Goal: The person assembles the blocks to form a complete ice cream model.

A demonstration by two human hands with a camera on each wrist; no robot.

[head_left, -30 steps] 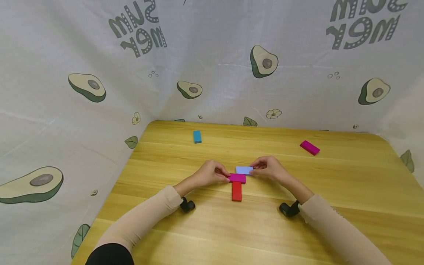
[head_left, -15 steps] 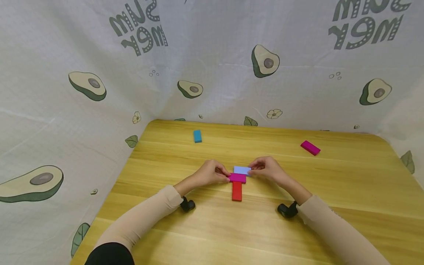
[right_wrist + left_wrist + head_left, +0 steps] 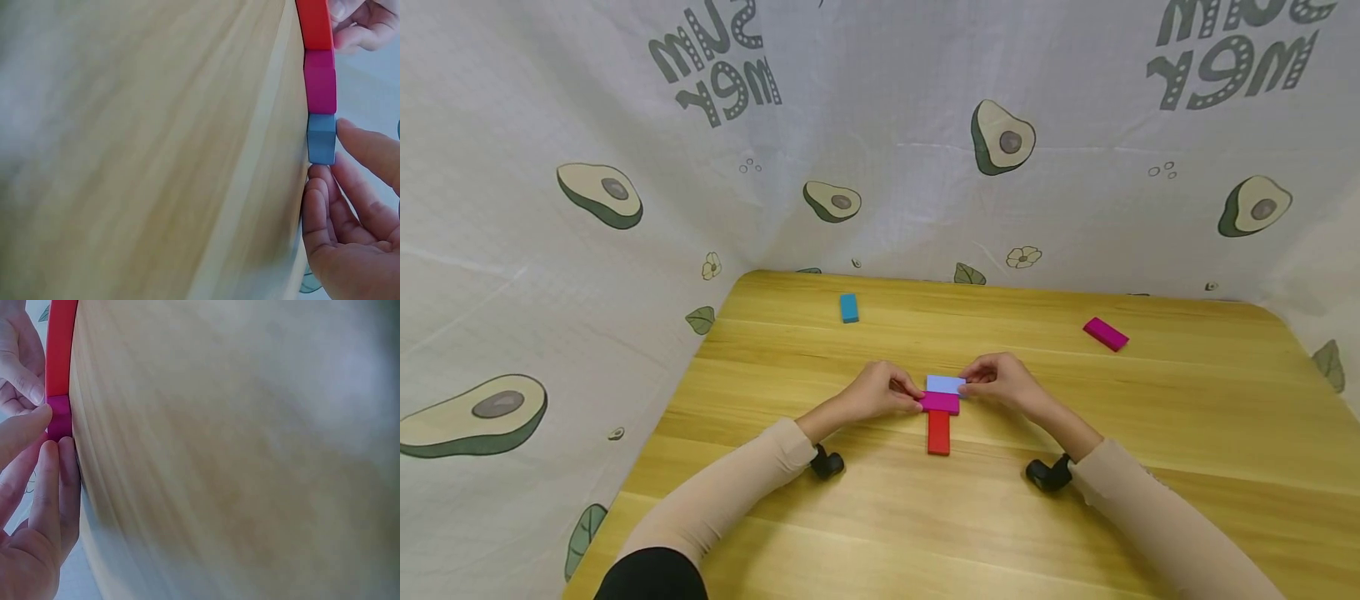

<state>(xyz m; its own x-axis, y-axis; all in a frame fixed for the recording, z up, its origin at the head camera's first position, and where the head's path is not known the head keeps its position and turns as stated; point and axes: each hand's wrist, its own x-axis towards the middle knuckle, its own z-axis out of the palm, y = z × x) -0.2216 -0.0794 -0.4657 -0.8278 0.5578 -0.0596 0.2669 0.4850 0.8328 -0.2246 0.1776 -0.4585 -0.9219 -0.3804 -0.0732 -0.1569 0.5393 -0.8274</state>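
Note:
Flat on the wooden table, a red block point(image 3: 938, 433) lies lengthwise with its far end against a magenta block point(image 3: 941, 403) set crosswise, like a T. A light blue block point(image 3: 943, 384) lies crosswise along the magenta one's far side, touching it. My left hand point(image 3: 878, 392) pinches the left end of the magenta block between thumb and fingers. With thumb and fingertips, my right hand point(image 3: 1006, 383) pinches the right end of the light blue block. In the right wrist view the red block point(image 3: 315, 24), magenta block point(image 3: 320, 87) and light blue block point(image 3: 322, 139) meet in a row.
A darker blue block point(image 3: 849, 308) lies at the back left of the table point(image 3: 880, 517). Another magenta block point(image 3: 1105, 334) lies angled at the back right. Behind the table hangs a white cloth point(image 3: 910, 108) printed with avocados.
My right hand has slid the light blue block a little to the left along the magenta block. The left hand keeps its pinch, and the other blocks stay in place.

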